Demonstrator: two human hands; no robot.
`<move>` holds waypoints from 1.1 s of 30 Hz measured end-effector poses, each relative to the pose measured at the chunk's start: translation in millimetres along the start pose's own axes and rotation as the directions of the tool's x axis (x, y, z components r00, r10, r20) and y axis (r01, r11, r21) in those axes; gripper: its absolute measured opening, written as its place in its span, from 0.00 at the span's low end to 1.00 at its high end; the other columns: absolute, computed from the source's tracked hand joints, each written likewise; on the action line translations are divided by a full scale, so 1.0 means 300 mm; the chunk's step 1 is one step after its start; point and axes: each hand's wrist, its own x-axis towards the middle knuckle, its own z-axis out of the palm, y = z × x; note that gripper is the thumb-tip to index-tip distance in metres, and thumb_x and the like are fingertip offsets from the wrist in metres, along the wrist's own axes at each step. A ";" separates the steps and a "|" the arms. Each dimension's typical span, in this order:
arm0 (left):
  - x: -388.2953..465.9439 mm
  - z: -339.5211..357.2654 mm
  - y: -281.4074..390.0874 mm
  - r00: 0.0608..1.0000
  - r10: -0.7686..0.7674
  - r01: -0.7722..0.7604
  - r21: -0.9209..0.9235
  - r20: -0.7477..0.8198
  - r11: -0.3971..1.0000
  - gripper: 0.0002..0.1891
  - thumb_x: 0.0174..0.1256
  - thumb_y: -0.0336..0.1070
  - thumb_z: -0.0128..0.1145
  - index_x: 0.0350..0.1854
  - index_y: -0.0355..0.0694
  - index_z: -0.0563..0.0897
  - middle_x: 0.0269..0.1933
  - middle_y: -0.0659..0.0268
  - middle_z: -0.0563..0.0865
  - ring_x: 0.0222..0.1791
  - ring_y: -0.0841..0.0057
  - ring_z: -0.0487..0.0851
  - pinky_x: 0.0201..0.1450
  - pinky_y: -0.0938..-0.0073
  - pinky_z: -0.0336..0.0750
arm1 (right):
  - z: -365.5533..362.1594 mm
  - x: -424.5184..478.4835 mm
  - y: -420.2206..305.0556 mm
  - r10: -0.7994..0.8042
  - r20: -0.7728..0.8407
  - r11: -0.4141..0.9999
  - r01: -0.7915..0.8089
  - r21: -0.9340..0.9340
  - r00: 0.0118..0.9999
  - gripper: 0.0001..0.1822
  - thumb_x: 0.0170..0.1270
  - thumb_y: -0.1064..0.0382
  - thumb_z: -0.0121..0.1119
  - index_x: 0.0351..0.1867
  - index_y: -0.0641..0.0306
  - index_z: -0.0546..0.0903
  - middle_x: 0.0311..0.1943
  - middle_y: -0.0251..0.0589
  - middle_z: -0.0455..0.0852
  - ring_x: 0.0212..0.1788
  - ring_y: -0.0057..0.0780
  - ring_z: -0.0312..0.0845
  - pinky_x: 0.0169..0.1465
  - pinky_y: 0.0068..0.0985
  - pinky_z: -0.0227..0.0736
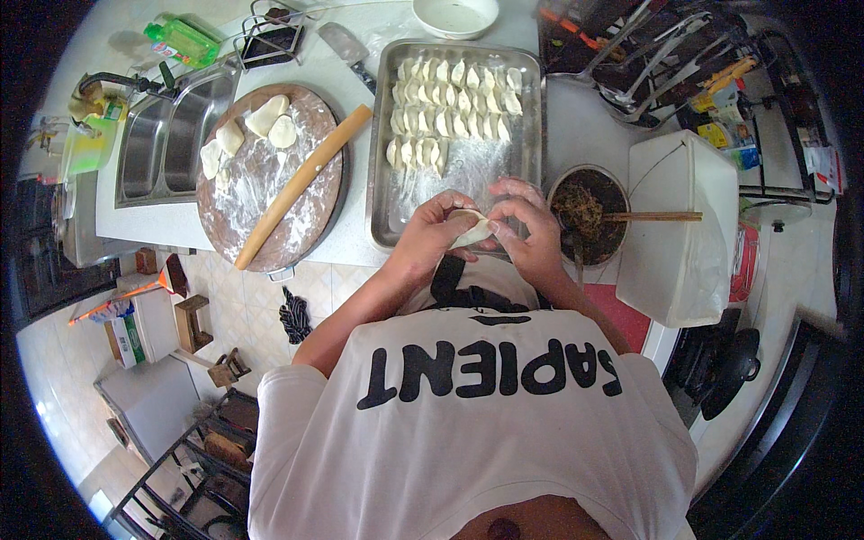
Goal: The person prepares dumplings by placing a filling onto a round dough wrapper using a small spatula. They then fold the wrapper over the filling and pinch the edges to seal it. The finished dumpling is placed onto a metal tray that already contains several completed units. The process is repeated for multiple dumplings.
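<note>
Over the near edge of a floured metal tray (472, 162), my left hand (442, 226) holds a folded dumpling (472, 231) by its left end. Thumb and fingertips of my right hand (526, 223) pinch the dumpling's right end along its edge. Rows of shaped dumplings (453, 125) lie in the far part of the tray, the nearest row shorter than the others. To the right stands a round pot of dark filling (580, 202), with a pair of chopsticks (655, 217) resting across its rim.
Left of the tray, a floured round board (270, 196) bears a wooden rolling pin (304, 185) and dough pieces (268, 116). A cleaver (345, 50) and a white bowl (455, 17) sit behind. A double sink (179, 138) is far left; a white plastic bin (682, 229) stands right of the pot.
</note>
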 end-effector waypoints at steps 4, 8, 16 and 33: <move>-0.002 0.006 -0.005 0.997 0.045 -0.036 0.160 -0.055 0.987 0.06 0.64 0.32 0.54 0.41 0.40 0.76 0.36 0.66 0.83 0.34 0.76 0.84 0.27 0.80 0.78 | 0.000 -0.001 -0.004 -0.062 0.017 0.998 0.062 -0.020 0.998 0.08 0.47 0.72 0.62 0.30 0.62 0.77 0.48 0.45 0.77 0.56 0.44 0.70 0.59 0.37 0.63; -0.005 0.008 -0.001 0.999 0.033 -0.029 0.170 -0.019 0.985 0.05 0.64 0.30 0.54 0.41 0.40 0.76 0.36 0.68 0.82 0.34 0.79 0.82 0.28 0.80 0.78 | 0.004 -0.002 -0.009 -0.033 -0.011 0.999 0.033 0.028 0.999 0.08 0.48 0.72 0.62 0.31 0.62 0.77 0.48 0.45 0.76 0.56 0.44 0.70 0.59 0.37 0.63; -0.003 0.008 -0.002 0.993 0.115 -0.107 0.262 -0.014 0.959 0.06 0.64 0.29 0.54 0.42 0.40 0.74 0.39 0.69 0.79 0.35 0.82 0.80 0.28 0.81 0.77 | 0.006 0.004 -0.016 -0.011 0.002 1.000 0.011 -0.004 1.000 0.07 0.50 0.71 0.61 0.32 0.62 0.77 0.47 0.45 0.77 0.55 0.44 0.71 0.58 0.36 0.63; -0.011 -0.023 -0.019 0.998 0.064 -0.059 0.144 -0.028 0.988 0.05 0.65 0.31 0.53 0.41 0.40 0.75 0.38 0.67 0.82 0.35 0.79 0.82 0.28 0.78 0.80 | -0.020 0.005 -0.040 0.025 0.100 0.999 -0.021 -0.043 0.995 0.14 0.47 0.72 0.61 0.38 0.64 0.77 0.51 0.46 0.75 0.57 0.43 0.69 0.60 0.35 0.61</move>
